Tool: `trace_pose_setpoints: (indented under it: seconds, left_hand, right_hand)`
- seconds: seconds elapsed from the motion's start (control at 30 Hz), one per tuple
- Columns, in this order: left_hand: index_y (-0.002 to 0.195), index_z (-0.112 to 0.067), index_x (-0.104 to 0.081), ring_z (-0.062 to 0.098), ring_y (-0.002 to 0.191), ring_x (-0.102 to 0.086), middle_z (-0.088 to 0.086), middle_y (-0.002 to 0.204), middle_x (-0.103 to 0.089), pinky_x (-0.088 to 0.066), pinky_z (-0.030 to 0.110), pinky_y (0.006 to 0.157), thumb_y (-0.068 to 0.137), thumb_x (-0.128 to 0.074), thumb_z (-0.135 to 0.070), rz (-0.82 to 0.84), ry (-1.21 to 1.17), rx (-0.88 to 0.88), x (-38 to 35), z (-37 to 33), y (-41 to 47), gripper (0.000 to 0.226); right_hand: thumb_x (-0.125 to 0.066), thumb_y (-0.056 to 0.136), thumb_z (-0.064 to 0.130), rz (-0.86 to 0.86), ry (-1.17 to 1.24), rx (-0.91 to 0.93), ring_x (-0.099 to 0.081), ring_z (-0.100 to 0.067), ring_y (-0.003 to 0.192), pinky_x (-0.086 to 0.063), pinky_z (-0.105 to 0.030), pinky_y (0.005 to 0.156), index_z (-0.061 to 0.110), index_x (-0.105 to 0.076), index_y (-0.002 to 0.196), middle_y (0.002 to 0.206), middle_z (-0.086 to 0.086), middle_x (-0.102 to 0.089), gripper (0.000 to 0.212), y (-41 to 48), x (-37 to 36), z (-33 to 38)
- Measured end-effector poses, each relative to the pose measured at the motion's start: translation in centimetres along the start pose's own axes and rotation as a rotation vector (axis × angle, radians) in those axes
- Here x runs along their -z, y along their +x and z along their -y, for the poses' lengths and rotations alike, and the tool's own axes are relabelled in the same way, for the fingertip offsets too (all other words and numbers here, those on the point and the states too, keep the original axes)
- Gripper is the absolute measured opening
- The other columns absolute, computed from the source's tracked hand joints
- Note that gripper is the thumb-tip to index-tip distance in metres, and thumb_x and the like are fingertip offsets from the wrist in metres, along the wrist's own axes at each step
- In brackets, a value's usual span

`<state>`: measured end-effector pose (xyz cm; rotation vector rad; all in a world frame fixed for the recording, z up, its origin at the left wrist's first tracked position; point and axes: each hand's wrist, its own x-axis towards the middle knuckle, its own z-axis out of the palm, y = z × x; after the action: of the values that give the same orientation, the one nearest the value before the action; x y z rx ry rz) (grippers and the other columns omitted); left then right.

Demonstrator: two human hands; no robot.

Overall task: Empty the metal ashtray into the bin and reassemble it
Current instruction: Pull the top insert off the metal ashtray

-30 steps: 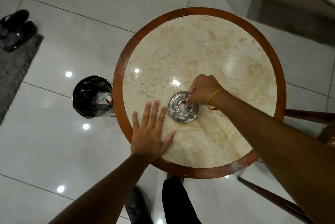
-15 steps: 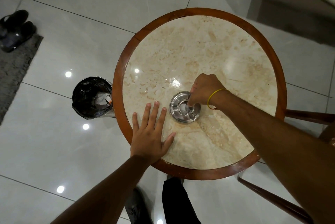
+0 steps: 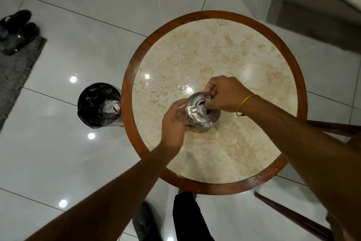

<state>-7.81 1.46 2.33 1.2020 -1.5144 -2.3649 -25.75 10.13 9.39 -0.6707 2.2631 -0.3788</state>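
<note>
A round shiny metal ashtray [image 3: 195,111] with a domed lid and a central hole is held just above the round marble table [image 3: 214,55]. My left hand [image 3: 174,121] grips its left side and underside. My right hand [image 3: 224,93], with a yellow band on the wrist, pinches the lid at its far rim, one finger reaching into the centre hole. The bin [image 3: 99,105], a metal cylinder with a black liner and some crumpled paper inside, stands on the floor just left of the table.
The table has a brown wooden rim [image 3: 129,84]. Wooden chair parts [image 3: 293,215] stick out at the lower right. My shoes [image 3: 146,223] and dark trouser leg show below the table. A grey mat [image 3: 15,69] with dark sandals [image 3: 17,30] lies at far left.
My left hand left the tabletop, where it lay flat, and closed on the ashtray's left side. The ashtray now looks raised off the table between both hands.
</note>
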Motion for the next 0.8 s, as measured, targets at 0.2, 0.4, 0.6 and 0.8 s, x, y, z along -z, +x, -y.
trace_pose_setpoints:
  seconds: [0.2, 0.4, 0.6, 0.8]
  left_hand:
    - [0.145, -0.010, -0.065, 0.043, 0.136, -0.065, 0.024, 0.147, -0.068, -0.056, 0.063, 0.109, 0.109, -0.047, -0.045, 0.138, -0.640, 0.482, -2.5, -0.8, 0.7, 0.054]
    - [0.120, -0.007, -0.082, 0.036, 0.112, -0.077, 0.021, 0.130, -0.077, -0.058, 0.055, 0.103, 0.087, -0.066, -0.047, 0.232, -0.738, 0.526, -3.5, -0.8, 1.7, 0.055]
    - [0.129, -0.008, -0.077, 0.032, 0.112, -0.076, 0.018, 0.133, -0.076, -0.063, 0.049, 0.097, 0.104, -0.056, -0.049, 0.222, -0.787, 0.534, -3.6, -0.5, 2.0, 0.052]
    - [0.110, -0.011, -0.083, 0.024, 0.098, -0.077, 0.010, 0.110, -0.078, -0.058, 0.039, 0.093, 0.099, -0.062, -0.049, 0.110, -0.676, 0.525, -3.7, -0.6, 2.1, 0.045]
  right_hand:
    - [-0.083, 0.068, 0.016, -0.033, 0.055, 0.068, -0.067, -0.014, 0.075, -0.059, -0.032, 0.074, 0.019, -0.073, 0.098, 0.087, -0.001, -0.074, 0.031, -0.5, 1.5, 0.4]
    - [-0.077, 0.073, 0.012, -0.009, 0.051, 0.115, -0.063, -0.010, 0.075, -0.047, -0.015, 0.064, 0.021, -0.072, 0.103, 0.091, 0.002, -0.073, 0.032, -0.7, 0.2, -0.2]
    - [-0.073, 0.078, 0.017, -0.073, 0.050, 0.136, -0.063, -0.021, 0.095, -0.054, -0.032, 0.085, 0.019, -0.068, 0.113, 0.106, -0.005, -0.066, 0.036, -1.7, -1.0, -0.7]
    - [-0.083, 0.068, 0.052, 0.077, -0.018, 0.125, -0.041, -0.022, 0.129, -0.045, -0.033, 0.104, 0.020, -0.035, 0.151, 0.140, -0.003, -0.037, 0.102, -4.0, -2.2, 0.2]
